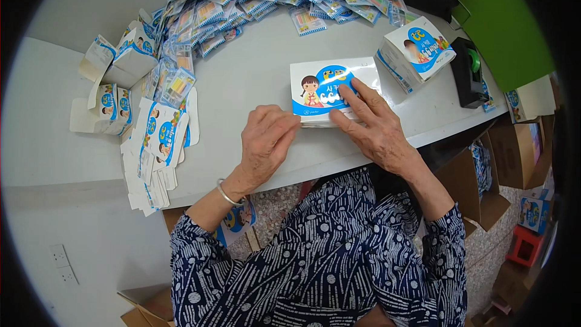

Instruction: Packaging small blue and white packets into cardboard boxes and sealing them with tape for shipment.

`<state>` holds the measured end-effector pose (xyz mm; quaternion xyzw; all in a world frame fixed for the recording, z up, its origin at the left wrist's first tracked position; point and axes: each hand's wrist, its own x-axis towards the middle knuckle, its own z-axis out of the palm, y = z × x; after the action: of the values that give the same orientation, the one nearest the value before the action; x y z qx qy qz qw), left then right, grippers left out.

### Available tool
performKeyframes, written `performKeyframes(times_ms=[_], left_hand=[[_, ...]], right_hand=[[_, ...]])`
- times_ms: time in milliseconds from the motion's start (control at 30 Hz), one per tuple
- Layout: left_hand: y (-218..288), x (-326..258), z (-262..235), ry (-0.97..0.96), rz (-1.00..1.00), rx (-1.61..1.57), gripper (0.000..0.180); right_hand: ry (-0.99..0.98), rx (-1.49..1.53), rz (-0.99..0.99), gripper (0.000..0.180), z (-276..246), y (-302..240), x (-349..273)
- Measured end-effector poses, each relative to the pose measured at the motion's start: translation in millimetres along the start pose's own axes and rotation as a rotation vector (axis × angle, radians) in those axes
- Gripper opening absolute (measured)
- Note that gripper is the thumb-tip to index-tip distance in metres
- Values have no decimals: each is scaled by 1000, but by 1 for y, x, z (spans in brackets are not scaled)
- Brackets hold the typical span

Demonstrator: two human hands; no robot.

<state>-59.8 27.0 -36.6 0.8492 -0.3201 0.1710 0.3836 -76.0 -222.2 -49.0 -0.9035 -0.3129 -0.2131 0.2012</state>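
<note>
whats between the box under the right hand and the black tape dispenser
In the head view, another white box stands between them.

Spans the middle of the frame as a white table (227,100). Bears a broad heap of small packets (242,0) from top centre down to upper left, overlapping flat printed cartons (163,134) at left, a white-and-blue box (319,85) at centre, and a second box (417,51) at upper right, near a black tape dispenser (466,79). Becomes speckled floor (481,254) at lower right.
</note>
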Motion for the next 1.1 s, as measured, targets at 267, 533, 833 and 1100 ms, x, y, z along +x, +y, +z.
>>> performKeyframes(times_ms=[267,533,833,1100], left_hand=[[1,7,-11,-95,-202,-69,29],[10,48,-19,-358,78,131,32],[17,91,-14,-808,165,339,27],[-11,83,-24,-731,32,-1,31]], right_hand=[[-8,25,29,31,-5,-3,8],[-62,18,108,25,-15,-7,20],[-28,-38,41,27,-9,-10,18],[-73,57,48,35,-10,-1,9]])
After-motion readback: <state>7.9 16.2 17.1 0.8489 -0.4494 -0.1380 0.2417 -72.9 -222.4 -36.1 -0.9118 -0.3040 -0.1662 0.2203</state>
